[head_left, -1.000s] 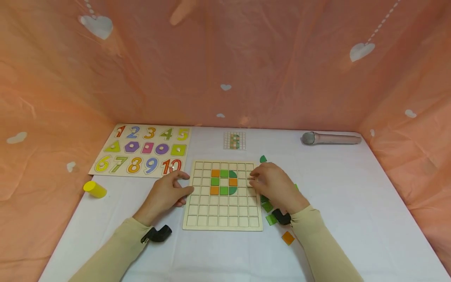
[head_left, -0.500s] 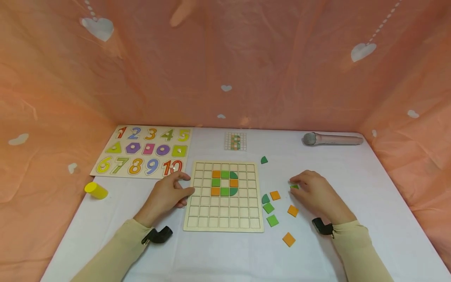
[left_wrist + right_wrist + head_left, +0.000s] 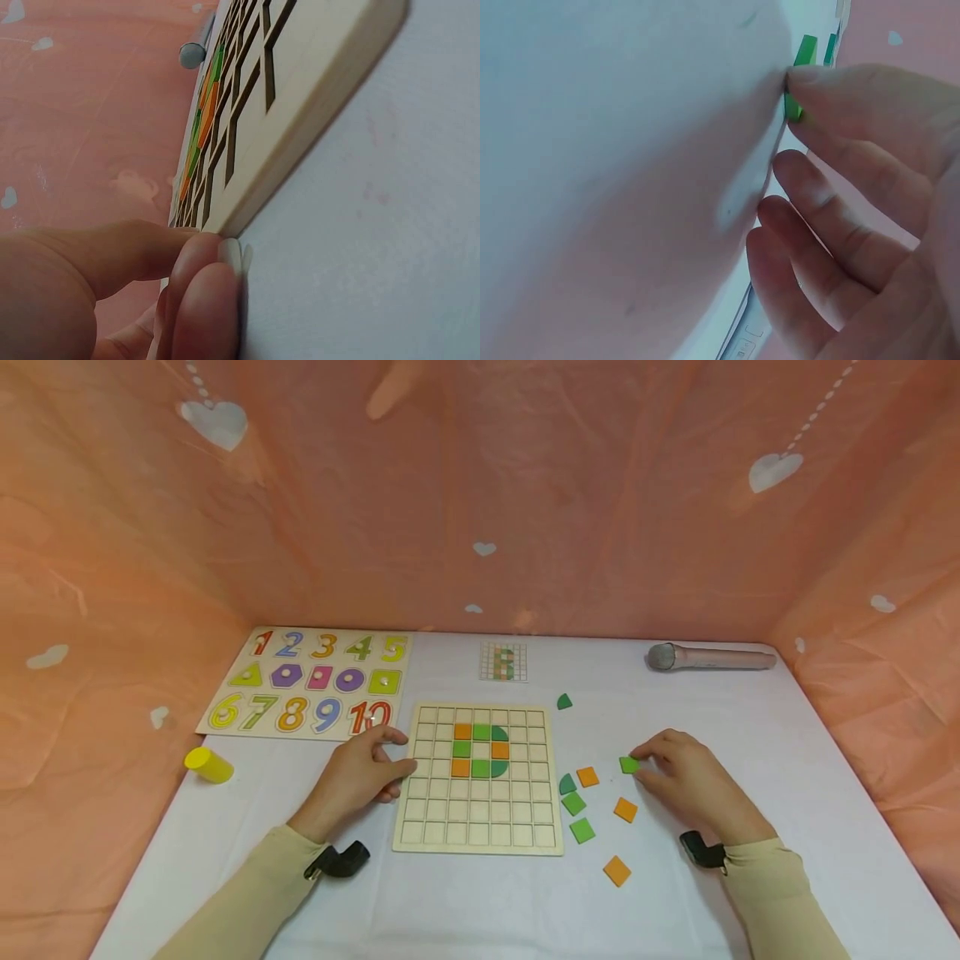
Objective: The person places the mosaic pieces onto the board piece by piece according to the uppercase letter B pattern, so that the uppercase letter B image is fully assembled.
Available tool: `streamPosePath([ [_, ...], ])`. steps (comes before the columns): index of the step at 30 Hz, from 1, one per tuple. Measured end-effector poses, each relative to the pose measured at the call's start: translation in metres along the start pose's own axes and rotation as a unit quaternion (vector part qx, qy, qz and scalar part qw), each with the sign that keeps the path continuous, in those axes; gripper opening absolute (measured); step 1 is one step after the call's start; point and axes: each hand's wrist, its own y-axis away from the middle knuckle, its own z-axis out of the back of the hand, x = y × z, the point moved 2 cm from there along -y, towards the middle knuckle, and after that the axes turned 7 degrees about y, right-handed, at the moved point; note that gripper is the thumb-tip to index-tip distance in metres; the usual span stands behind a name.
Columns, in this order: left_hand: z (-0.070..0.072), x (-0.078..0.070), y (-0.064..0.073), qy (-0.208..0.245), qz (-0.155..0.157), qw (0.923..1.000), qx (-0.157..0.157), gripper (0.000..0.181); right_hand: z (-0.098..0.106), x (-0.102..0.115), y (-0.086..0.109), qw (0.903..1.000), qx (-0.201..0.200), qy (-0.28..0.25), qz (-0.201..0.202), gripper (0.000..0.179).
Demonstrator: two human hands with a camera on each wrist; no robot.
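Note:
A wooden grid board point(image 3: 478, 835) lies flat in the middle of the head view. Orange, green and dark green pieces fill a ring of its cells around a bare one. My left hand point(image 3: 352, 772) holds the board's left edge, thumb over the rim and fingers against the side, as the left wrist view shows. To the right of the board, my right hand point(image 3: 690, 781) pinches a green square tile point(image 3: 628, 765) between thumb and index finger, on or just above the table. The other right fingers point(image 3: 802, 180) are loosely bent in the right wrist view.
Loose orange tiles point(image 3: 617, 871), green squares point(image 3: 582, 831) and dark green quarter-rounds point(image 3: 565, 702) lie right of the board. A pattern card point(image 3: 503, 662) is behind it. A number puzzle point(image 3: 307, 677), yellow cylinder point(image 3: 209, 765) and microphone point(image 3: 711, 657) stand around.
My right hand has moved from the board's right edge out to the right, onto the green square tile, which now shows more at the fingertips. My left hand has stayed at the board.

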Motion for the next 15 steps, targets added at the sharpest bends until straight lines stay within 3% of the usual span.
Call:
streamPosePath([
  [6,0.0,0.001,-0.001,0.011,-0.003,0.9999,0.003,0.043,-0.003,0.01,-0.004,0.9996,0.011,-0.015,-0.019,0.02],
  [11,-0.001,0.002,-0.001,0.026,-0.009,0.9996,0.004,0.044,-0.01,0.037,-0.018,0.9984,0.028,-0.024,-0.042,0.021],
  [15,-0.001,0.002,0.0,0.027,-0.008,0.9996,0.004,0.044,-0.016,0.064,-0.033,0.9994,0.025,-0.023,-0.006,0.02],
])
